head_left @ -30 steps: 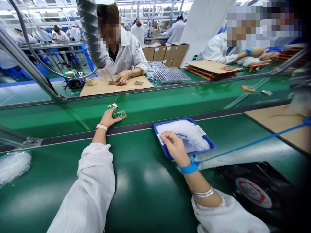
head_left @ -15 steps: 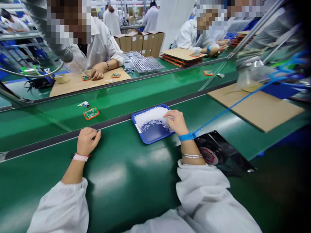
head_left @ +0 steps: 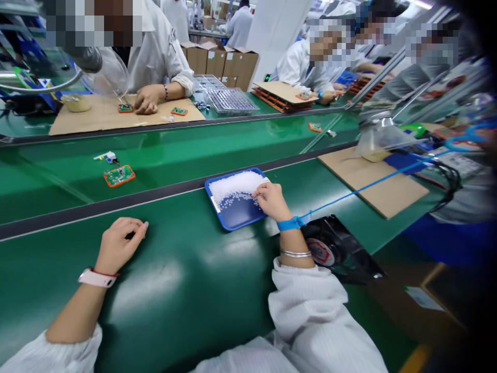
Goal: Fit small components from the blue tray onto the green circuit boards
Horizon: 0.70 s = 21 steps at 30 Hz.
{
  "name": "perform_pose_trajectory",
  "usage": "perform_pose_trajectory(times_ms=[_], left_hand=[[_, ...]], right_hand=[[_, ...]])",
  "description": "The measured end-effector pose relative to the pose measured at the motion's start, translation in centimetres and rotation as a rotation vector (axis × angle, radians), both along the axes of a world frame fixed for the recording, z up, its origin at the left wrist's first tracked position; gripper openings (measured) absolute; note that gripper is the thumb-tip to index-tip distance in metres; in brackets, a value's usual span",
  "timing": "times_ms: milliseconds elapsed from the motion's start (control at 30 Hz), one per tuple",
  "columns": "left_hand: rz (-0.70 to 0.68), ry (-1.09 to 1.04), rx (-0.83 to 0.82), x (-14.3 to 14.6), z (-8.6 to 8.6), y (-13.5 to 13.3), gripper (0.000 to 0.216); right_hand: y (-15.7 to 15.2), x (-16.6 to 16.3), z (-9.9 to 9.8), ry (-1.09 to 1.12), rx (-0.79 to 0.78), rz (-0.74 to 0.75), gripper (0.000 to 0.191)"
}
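Observation:
A shallow blue tray [head_left: 241, 213] lies on the green bench, with a heap of small white pieces [head_left: 237, 185] toward its far side and scattered ones at the heap's near edge. My right hand [head_left: 274, 201] reaches over the tray's right side, fingers bent together at the white pieces; whatever is between the fingertips is too small to make out. To the left, my left hand [head_left: 121, 244] rests at the green bench with fingers curled in and the thumb close to them. Nothing shows in it. The nearest item beyond is a green circuit board in an orange frame [head_left: 119, 176].
A blue cord [head_left: 361, 190] runs right from my right wrist. Beside that forearm sits a black fan [head_left: 330, 248]. A cardboard sheet [head_left: 373, 181] lies on the right. Across the green conveyor strip [head_left: 186, 150], a co-worker's hand [head_left: 147, 99] works over another board.
My left hand has moved left and toward me. My right hand stays at the tray's right side. The view has shifted, and the framed board on the strip appears farther left.

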<state>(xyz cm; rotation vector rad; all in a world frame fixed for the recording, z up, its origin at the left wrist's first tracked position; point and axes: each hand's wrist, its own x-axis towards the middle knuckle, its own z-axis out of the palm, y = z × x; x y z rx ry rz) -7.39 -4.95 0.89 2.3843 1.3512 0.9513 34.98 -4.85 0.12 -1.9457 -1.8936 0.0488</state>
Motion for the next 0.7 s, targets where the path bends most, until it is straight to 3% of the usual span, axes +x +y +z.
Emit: perform_pose_trajectory(times_ms=[700], left_hand=[[0.014,0.008,-0.072,0.17,-0.15,0.08,0.034]], right_hand=[[-0.01,-0.32,0.15,0.007,0.013,0.029,0.028]])
